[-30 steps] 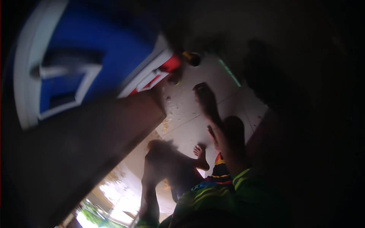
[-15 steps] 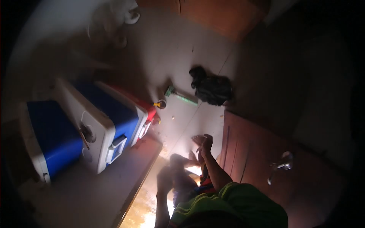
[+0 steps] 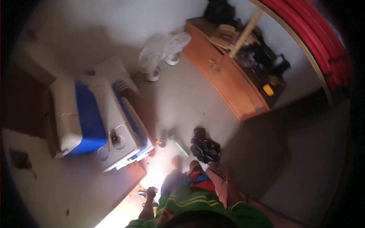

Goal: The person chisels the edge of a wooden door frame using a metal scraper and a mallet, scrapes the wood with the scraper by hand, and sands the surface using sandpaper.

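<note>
My left hand (image 3: 151, 192) hangs low beside my green shirt (image 3: 190, 203), over the brightly lit ground at the doorway, its fingers curled in with nothing seen in them. On the other side my right hand (image 3: 229, 174) reaches out by the edge of a reddish door (image 3: 218, 186); it is dim and blurred, and I cannot tell whether it grips the door. Ahead of my feet lies a black plastic bag (image 3: 205, 148). A green-handled tool (image 3: 179, 145) rests on the floor just left of the bag, near a small round item with a yellow part (image 3: 161, 143).
Blue and white cooler boxes (image 3: 91, 117) stand at the left on a raised surface (image 3: 125, 178). An orange-brown wooden cabinet (image 3: 224, 78) with clutter and a yellow item (image 3: 268, 89) on top stands ahead. White wrapped objects (image 3: 163, 49) are by the wall, and red material (image 3: 311, 34) is upper right.
My view has lifted, bringing the whole cabinet and wall into sight. My hands, close together before, are now apart, left hand out left and right hand out at the door.
</note>
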